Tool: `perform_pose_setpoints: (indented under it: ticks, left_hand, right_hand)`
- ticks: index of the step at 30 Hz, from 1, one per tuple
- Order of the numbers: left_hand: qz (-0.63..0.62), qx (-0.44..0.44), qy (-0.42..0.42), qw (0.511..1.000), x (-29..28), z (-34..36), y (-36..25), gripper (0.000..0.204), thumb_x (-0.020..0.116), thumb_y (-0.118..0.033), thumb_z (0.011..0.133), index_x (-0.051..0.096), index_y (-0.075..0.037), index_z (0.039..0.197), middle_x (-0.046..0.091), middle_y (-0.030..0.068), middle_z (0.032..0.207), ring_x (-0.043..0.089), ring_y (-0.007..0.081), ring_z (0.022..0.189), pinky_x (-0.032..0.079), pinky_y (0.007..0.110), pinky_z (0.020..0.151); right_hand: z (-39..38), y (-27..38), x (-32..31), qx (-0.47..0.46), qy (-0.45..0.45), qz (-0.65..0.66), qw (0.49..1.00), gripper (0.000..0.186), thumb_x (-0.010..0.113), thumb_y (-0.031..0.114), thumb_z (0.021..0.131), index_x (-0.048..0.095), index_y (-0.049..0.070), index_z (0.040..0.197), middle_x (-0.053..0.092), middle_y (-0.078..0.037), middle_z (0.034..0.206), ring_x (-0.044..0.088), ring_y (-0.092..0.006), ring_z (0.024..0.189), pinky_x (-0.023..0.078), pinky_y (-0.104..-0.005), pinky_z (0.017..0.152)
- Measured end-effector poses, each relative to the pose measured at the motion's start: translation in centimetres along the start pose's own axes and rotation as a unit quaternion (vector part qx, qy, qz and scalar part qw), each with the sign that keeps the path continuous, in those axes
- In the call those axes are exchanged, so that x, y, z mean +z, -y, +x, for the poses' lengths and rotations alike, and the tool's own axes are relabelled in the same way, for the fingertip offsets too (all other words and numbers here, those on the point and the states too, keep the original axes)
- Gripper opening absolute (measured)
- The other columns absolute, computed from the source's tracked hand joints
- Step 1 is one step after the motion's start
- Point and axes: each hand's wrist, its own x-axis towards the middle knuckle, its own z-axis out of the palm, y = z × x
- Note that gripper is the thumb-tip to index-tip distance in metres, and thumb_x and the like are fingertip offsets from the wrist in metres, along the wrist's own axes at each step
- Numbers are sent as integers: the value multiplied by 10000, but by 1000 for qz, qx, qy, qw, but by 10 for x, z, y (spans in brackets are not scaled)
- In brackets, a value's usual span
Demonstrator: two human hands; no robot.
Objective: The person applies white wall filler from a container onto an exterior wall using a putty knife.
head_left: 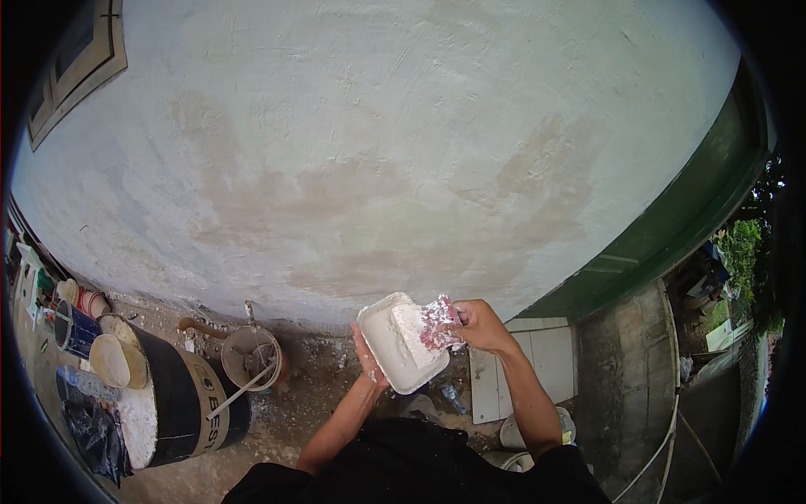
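Observation:
My left hand grips a shallow white tray by its left side, tilted in front of my body. White paste lies inside the tray. In my right hand is a red scraper, its blade heavily smeared with the same paste and held over the tray's right rim. My right fingers are closed round the scraper's near end. Beyond both hands rises a pale plastered wall with brownish, patchy areas across its middle.
At left stands a black drum with a tan bowl on top. Beside it is a bucket with a stick. White boards lie to the right, near a green door. A crumpled plastic bottle is on the ground.

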Motion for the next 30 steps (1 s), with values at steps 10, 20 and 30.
perform_pose_setpoints:
  ticks: [10, 20, 30]
  left_hand:
    - [-9, -7, -1, 1000, -2, -1, -2, 972, 296, -846, 806, 360, -132, 1463, 459, 123, 1432, 481, 363, 1274, 393, 566, 1052]
    - [-60, 2, 40, 997, -6, 1, -7, 936, 349, -825, 812, 397, -138, 1445, 490, 114, 1409, 501, 355, 1256, 402, 565, 1042]
    - [-40, 38, 12, 998, -15, -5, -17, 939, 313, -836, 813, 388, -151, 1451, 482, 111, 1417, 502, 354, 1256, 413, 558, 1038]
  right_hand:
    - [39, 39, -78, -172, -179, -329, 911, 153, 703, 129, 851, 629, -3, 869, 611, -109, 671, 537, -183, 560, 437, -330, 565]
    - [93, 126, -153, -357, -307, -588, 657, 84, 662, 76, 807, 600, 34, 846, 575, -140, 679, 591, -332, 651, 456, -435, 581]
    - [39, 150, -141, -437, -264, -460, 726, 95, 717, 58, 771, 666, 45, 850, 579, -108, 651, 581, -275, 602, 458, -381, 548]
